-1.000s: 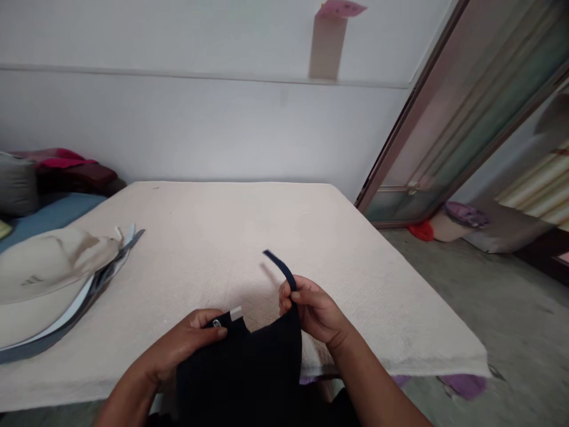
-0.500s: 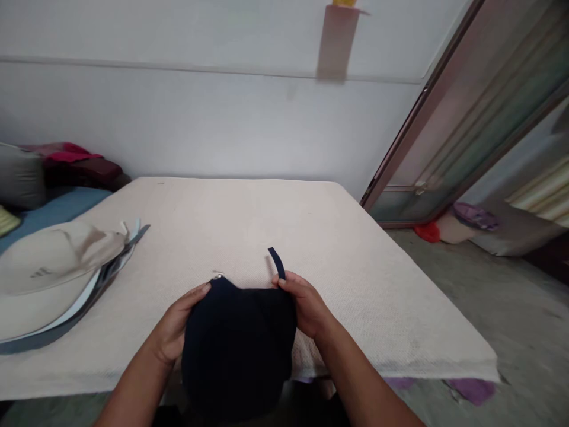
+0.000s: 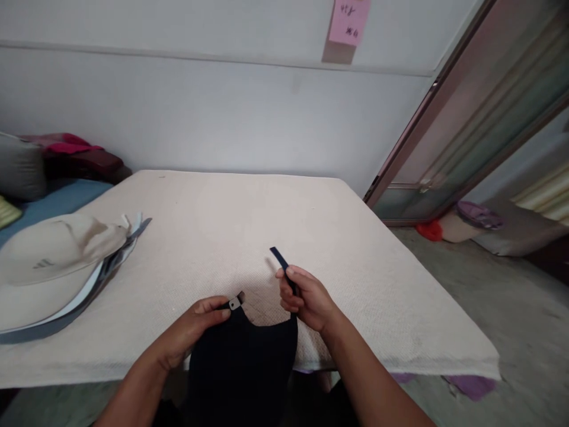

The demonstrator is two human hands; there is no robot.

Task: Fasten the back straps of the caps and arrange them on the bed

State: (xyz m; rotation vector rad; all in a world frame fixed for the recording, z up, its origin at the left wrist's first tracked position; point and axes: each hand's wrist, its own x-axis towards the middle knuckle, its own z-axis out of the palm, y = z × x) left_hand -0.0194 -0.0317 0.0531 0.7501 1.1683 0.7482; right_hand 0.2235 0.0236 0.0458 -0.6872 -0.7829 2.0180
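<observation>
A dark navy cap (image 3: 244, 367) hangs between my hands at the table's near edge, its back opening facing away from me. My left hand (image 3: 195, 326) pinches the short strap end beside a small metal buckle (image 3: 235, 303). In my right hand (image 3: 306, 296) is the long dark strap (image 3: 279, 258), held between thumb and fingers, with its free end sticking up to the left. Strap and buckle are apart. On the left of the table lies a stack of caps, a cream one (image 3: 57, 249) on top.
A cream cloth covers the table (image 3: 249, 219). Behind it is a white wall with a pink note (image 3: 349, 22). A grey pillow (image 3: 20, 169) and red cloth lie at far left. A sliding door (image 3: 427, 148) stands at right, bags on the floor beside it.
My left hand has moved right and now grips beside the buckle, which shows more clearly. My right hand's fingers have curled around the strap. The cap sits lower, and the view has tilted slightly.
</observation>
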